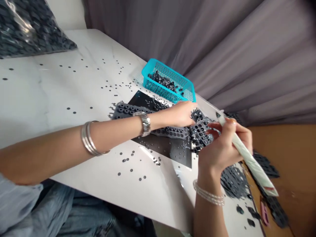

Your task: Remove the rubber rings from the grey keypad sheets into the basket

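Note:
My left hand [183, 113], a metal watch on its wrist, reaches over a dark grey sheet with rows of round holes [172, 132]. Its fingers are curled down and closed at the sheet's right end; what they hold, if anything, is hidden. My right hand [225, 141] grips a long white wrapped stick [251, 166] with a dark pointed tip directed up and left. Beneath the sheet lies a flat black mat [180, 154]. A heap of holed dark scraps [201, 130] sits between the two hands.
A turquoise basket [170, 95] with small dark ring-like parts stands behind the mat. Small dark discs [131, 170] are scattered over the white table [86, 177]. A clear bag of dark parts [32, 33] lies back left. Right are more scraps [234, 182] and a pink-handled tool [264, 213].

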A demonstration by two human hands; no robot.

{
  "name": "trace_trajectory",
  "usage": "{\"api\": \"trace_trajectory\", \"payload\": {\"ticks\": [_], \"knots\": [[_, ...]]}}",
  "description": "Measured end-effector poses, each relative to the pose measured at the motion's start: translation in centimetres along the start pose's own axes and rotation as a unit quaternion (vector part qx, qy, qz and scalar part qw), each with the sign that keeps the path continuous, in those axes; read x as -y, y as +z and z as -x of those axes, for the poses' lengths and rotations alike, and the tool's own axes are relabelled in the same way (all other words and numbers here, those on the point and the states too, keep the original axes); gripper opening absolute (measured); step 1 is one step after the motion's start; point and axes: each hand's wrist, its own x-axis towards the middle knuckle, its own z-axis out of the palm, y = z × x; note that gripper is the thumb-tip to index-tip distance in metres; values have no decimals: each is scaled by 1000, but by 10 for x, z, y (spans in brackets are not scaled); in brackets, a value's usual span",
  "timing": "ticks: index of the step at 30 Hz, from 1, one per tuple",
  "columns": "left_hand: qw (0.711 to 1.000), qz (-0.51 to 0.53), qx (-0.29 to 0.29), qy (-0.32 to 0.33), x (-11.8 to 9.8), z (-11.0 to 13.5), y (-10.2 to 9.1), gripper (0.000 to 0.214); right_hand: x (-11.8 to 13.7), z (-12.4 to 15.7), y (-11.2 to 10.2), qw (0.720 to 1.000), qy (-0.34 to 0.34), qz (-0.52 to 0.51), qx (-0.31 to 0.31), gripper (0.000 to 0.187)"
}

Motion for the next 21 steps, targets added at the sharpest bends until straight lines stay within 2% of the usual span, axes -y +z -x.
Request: {"api": "trace_trajectory", "payload": {"ticks": [2,5,8,10,12,15,21], "knots": [[997,-66,-19,24,5,13,-16,40,1,7,0,998,30,-11,49,22],[988,-153,-12,-12,22,52,-50,15,3,23,8,976,103,-41,187,22],[981,-193,-5,-24,42,88,-73,9,6,42,20,919,169,-66,350,27],[975,-223,7,-22,55,104,-75,10,6,53,28,884,185,-72,424,32],[970,-244,13,-14,66,112,-70,13,3,59,33,865,183,-64,464,34],[964,-264,8,-8,76,117,-60,15,-2,63,38,852,166,-39,495,35],[961,-278,-7,-12,80,120,-53,13,-2,63,38,847,147,-30,510,34]]}}
